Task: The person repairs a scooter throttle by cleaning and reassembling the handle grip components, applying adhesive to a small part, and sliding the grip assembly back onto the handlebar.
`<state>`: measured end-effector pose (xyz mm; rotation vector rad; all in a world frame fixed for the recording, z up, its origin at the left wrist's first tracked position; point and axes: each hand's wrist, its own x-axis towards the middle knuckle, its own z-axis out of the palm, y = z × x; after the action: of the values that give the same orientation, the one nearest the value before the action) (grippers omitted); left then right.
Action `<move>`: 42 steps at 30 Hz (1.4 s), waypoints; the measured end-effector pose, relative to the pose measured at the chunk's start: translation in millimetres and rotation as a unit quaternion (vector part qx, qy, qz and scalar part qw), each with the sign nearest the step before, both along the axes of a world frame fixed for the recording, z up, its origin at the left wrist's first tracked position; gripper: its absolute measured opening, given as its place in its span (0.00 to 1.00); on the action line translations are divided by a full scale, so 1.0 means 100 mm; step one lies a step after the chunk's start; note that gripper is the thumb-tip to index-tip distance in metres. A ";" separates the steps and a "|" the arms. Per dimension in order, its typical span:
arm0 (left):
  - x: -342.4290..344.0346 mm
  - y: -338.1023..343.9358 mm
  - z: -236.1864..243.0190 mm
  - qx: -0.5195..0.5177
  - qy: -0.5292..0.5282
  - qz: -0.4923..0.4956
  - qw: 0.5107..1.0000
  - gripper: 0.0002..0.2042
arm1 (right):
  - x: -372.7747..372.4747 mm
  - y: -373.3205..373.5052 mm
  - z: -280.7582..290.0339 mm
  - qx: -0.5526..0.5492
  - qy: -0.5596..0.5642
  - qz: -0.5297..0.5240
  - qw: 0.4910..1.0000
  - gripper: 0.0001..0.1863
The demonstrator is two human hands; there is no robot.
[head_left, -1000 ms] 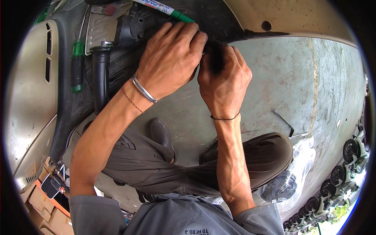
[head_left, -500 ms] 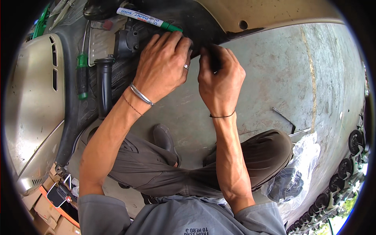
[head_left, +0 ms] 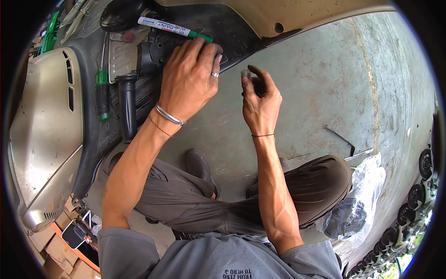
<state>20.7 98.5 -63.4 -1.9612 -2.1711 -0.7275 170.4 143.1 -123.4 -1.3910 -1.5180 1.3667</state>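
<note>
My right hand (head_left: 262, 103) pinches a small greyish piece (head_left: 245, 74) between thumb and fingers, over the floor just right of the scooter's black footboard (head_left: 239, 39). Its exact kind is too small to tell. My left hand (head_left: 188, 76) lies over the footboard edge, fingers bent and pressed together; what they hold, if anything, is hidden underneath. Just beyond its fingertips rests a white paint marker (head_left: 165, 26) with a green cap. Left of that hand are a black handlebar grip (head_left: 127, 104), a black plastic housing (head_left: 151, 50) and a green-and-black screwdriver (head_left: 101, 95).
A beige body panel (head_left: 51, 125) stands at the left, another (head_left: 306, 14) at the far side. On the floor to the right lie a hex key (head_left: 341, 138) and a clear plastic bag (head_left: 367, 190) with a black part. Cardboard boxes (head_left: 60, 251) sit at lower left.
My right hand has drawn back from the footboard edge toward me, and the small piece now shows in its fingers. The left hand stays near the marker. The whole view has shifted slightly.
</note>
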 end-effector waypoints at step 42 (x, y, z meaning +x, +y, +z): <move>-0.12 -0.15 0.05 0.007 -0.016 -0.043 0.999 0.09 | -0.14 0.12 -0.01 0.400 -0.081 0.095 0.908 0.06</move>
<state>8.3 83.2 -58.1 -2.0606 -2.1041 -0.7905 156.0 154.9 -124.4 -0.8490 -2.0429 0.5789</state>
